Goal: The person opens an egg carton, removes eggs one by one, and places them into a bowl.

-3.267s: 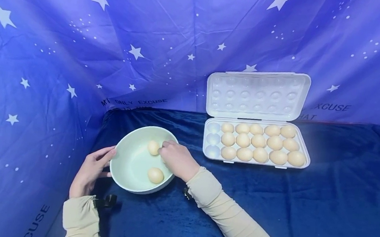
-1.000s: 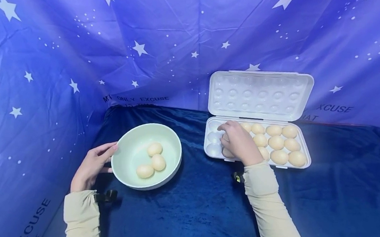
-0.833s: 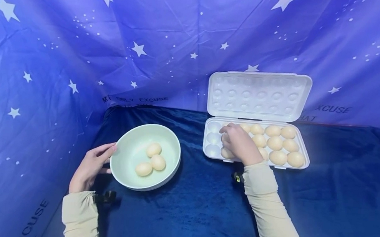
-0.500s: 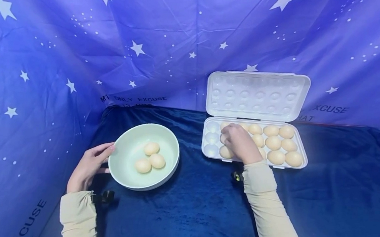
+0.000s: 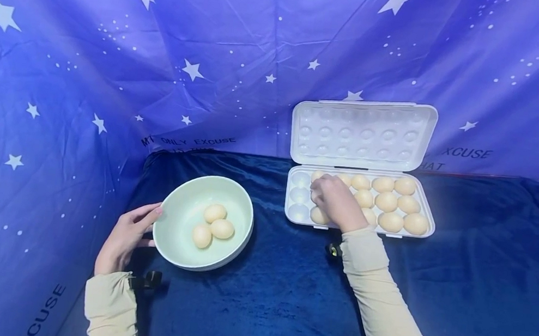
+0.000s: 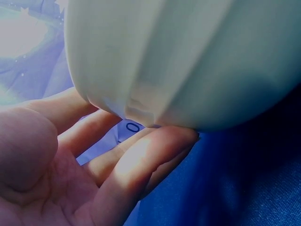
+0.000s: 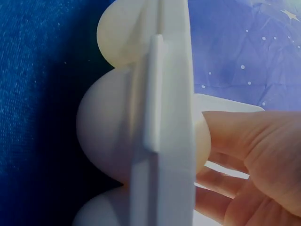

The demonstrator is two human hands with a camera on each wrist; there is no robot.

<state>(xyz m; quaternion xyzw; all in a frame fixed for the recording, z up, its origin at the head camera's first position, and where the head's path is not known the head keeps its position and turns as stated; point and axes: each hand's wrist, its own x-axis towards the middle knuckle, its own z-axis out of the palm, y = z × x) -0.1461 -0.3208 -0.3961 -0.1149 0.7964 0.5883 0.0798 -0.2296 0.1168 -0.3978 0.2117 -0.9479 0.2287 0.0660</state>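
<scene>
A pale green bowl (image 5: 173, 234) with three eggs in it, one of them an egg (image 5: 222, 229) at the right, stands left of centre. My left hand (image 5: 121, 237) holds its left side, thumb at the rim; in the left wrist view the fingers of the left hand (image 6: 108, 160) touch the bowl's ribbed outside (image 6: 178, 61). My right hand (image 5: 340, 200) is over the left part of the white egg box (image 5: 297, 212), its fingers bent down at an egg in the middle row that it mostly hides. In the right wrist view, the right hand (image 7: 249, 165) is behind the box's edge (image 7: 174, 113).
The box's raised lid (image 5: 366, 137) leans back by the blue star-printed curtain (image 5: 244, 34). Several eggs, such as a front-row egg (image 5: 415, 224), fill the box's right part; its leftmost column holds none. Dark blue cloth (image 5: 260, 298) covers the table.
Since the oldest frame, my right hand has moved from the bowl to the egg box. A third egg shows in the bowl, and the eggs there have shifted. My left hand stays at the bowl.
</scene>
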